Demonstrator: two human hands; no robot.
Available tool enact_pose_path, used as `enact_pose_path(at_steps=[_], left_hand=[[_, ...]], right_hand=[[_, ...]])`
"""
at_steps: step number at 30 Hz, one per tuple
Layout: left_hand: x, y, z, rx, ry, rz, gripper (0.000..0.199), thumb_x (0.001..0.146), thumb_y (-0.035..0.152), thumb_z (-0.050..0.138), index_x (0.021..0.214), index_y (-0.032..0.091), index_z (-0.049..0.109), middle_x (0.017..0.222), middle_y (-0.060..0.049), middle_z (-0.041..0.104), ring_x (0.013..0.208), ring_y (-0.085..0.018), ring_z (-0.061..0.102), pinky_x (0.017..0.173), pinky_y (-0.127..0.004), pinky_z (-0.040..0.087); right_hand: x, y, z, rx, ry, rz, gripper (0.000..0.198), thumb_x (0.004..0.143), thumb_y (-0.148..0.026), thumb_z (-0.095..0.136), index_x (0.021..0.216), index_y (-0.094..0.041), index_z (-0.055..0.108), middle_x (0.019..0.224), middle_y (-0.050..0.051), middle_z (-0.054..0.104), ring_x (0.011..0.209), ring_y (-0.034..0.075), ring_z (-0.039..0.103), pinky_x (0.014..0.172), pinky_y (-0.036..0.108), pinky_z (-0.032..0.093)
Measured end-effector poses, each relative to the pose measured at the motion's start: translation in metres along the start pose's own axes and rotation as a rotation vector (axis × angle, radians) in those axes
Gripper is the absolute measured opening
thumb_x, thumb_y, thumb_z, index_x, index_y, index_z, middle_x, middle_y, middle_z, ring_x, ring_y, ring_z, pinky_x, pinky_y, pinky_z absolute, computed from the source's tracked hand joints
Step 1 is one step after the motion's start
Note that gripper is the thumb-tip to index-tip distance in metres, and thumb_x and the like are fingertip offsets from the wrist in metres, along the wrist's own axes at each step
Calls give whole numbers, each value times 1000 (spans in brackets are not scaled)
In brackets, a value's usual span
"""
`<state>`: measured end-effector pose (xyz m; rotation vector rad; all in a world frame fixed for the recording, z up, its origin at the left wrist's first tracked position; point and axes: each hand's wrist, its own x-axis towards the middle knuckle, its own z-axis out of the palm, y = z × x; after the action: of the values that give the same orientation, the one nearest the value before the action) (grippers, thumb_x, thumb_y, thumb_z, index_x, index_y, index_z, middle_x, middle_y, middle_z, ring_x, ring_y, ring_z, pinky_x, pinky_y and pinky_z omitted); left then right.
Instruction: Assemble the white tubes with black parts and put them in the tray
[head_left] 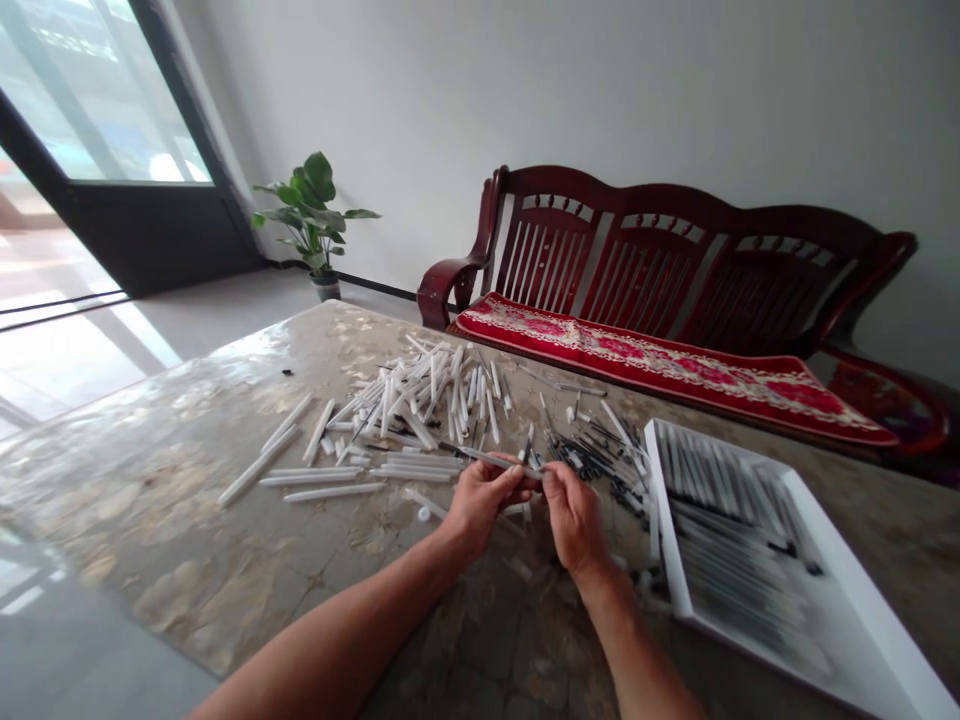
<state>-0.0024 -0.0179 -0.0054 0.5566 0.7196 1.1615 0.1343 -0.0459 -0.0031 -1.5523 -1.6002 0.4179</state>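
Observation:
Above the table's middle, my left hand (pixel 481 502) pinches a slim, pale pen (pixel 480 454) that points up and to the left. My right hand (pixel 574 514) closes its fingertips on the pen's other end, close to the left fingers. What exactly sits between the right fingertips is partly hidden. Beyond my hands spreads a heap of white pen barrels (pixel 420 395), with several more lying in loose rows to the left. To the right of the heap lie black pen parts (pixel 592 455), some with thin rods among them.
A white open box (pixel 862 590) at the right holds many pens (pixel 735 560) in rows. The patterned table (pixel 187 560) carries everything. Behind it stand a dark red wooden bench (pixel 645 260) with a red floral runner (pixel 637 360), and a potted plant (pixel 311 215) near a glass door.

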Motion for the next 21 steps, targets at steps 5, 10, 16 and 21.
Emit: enact_pose_path(at_steps=[5, 10, 16, 21], left_hand=[[-2, 3, 2, 49, -41, 28, 40, 53, 31, 91, 77, 11, 66, 63, -3, 71, 58, -15, 68, 58, -25, 55], [3, 4, 1, 45, -22, 23, 37, 57, 29, 90, 79, 12, 65, 64, -5, 72, 58, -15, 69, 57, -24, 55], [7, 2, -1, 50, -56, 11, 37, 55, 28, 91, 76, 13, 65, 63, -3, 71, 60, -16, 69, 55, -23, 54], [4, 2, 1, 45, -67, 32, 38, 54, 32, 91, 76, 13, 65, 60, -1, 70, 58, -14, 69, 55, -21, 55]], right_hand=[[1, 5, 1, 26, -41, 15, 47, 95, -55, 36, 74, -22, 62, 59, 1, 60, 55, 16, 54, 52, 25, 37], [2, 9, -2, 126, -83, 46, 52, 95, -60, 32, 73, -22, 61, 57, 0, 56, 55, 17, 53, 51, 25, 37], [2, 9, -4, 98, -13, 49, 42, 91, -58, 43, 67, -23, 52, 54, -4, 50, 52, 15, 49, 50, 24, 36], [0, 10, -6, 150, -56, 83, 44, 93, -58, 39, 73, -23, 56, 57, -2, 55, 53, 16, 52, 51, 25, 37]])
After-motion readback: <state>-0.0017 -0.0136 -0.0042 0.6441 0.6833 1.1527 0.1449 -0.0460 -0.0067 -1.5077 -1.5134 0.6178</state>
